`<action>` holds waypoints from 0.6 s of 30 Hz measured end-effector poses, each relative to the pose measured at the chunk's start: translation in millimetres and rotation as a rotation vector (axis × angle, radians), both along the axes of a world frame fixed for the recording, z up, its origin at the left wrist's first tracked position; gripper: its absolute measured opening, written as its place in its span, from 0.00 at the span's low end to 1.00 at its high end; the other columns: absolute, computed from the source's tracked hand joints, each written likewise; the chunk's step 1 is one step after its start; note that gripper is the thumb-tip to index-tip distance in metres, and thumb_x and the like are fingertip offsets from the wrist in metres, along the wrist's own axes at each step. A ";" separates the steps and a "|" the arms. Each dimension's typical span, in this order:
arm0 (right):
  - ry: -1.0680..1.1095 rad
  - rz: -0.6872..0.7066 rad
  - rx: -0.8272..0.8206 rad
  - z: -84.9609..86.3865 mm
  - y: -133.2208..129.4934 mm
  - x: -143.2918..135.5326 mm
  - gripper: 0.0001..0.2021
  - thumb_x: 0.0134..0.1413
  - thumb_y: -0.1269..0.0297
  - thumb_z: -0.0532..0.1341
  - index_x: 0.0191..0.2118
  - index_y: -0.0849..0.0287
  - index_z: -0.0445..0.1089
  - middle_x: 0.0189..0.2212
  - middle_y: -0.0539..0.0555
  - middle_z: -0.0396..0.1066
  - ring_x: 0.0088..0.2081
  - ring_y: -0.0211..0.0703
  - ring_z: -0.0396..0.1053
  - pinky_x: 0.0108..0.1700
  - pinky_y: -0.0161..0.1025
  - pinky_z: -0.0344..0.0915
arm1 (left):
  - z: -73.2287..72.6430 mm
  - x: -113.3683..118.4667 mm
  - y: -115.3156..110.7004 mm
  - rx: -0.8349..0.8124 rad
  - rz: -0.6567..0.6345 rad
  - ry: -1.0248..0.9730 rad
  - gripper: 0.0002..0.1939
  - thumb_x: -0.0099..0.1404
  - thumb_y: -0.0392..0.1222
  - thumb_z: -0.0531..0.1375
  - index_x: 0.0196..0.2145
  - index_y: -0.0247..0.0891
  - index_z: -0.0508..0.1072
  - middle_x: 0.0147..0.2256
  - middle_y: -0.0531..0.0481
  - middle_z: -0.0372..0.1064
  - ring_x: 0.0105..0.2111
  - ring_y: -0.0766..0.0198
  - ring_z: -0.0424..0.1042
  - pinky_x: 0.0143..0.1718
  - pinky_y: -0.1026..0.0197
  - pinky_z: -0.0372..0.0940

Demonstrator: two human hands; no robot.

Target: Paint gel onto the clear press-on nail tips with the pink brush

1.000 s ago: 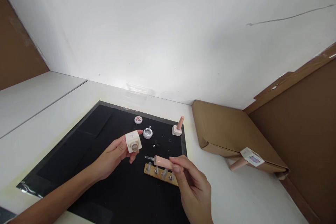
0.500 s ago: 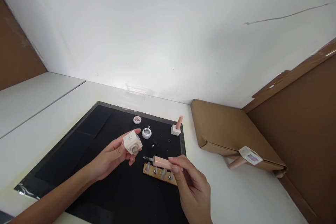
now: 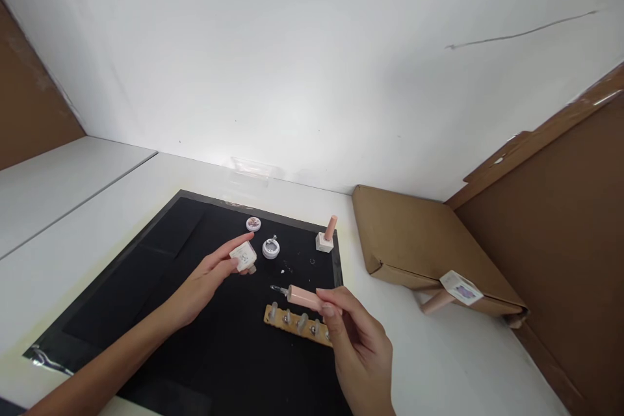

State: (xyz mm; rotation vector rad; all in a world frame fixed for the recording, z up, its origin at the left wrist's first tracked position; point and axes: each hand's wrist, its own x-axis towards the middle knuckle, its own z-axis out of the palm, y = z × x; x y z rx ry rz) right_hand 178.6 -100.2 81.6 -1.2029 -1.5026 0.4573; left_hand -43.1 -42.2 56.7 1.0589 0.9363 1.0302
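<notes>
Between the thumb and fingers of my left hand (image 3: pixel 207 279) is a small white nail polish bottle (image 3: pixel 243 256), uncapped and tilted so its neck points down to the right. My right hand (image 3: pixel 358 344) pinches the pink cap of a nail polish brush (image 3: pixel 303 298). The brush tip points left, apart from the bottle, above the far edge of a tan strip (image 3: pixel 298 325). Several clear nail tips stand in a row along that strip. Beyond the bottle lie an open round white jar (image 3: pixel 271 248) and a round pot with a patterned top (image 3: pixel 253 224).
A black mat (image 3: pixel 195 364) covers part of the white table. At its far right corner stands a pink-capped white bottle (image 3: pixel 324 241). Another pink-capped bottle (image 3: pixel 461 288) leans by a brown cardboard box (image 3: pixel 414 227) on the right. A white wall rises behind.
My left hand has turned the bottle, so its neck no longer faces me and its labelled side shows. The brush in my right hand has shifted slightly right, farther from the bottle.
</notes>
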 end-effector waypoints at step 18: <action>-0.015 -0.089 -0.018 3.4 3.9 9.1 0.09 0.57 0.60 0.58 0.33 0.56 0.75 0.23 0.51 0.71 0.24 0.40 0.68 0.27 0.34 0.66 | -29.5 1.0 50.1 0.073 0.216 0.314 0.23 0.50 0.45 0.66 0.43 0.32 0.75 0.37 0.43 0.78 0.39 0.52 0.76 0.44 0.54 0.67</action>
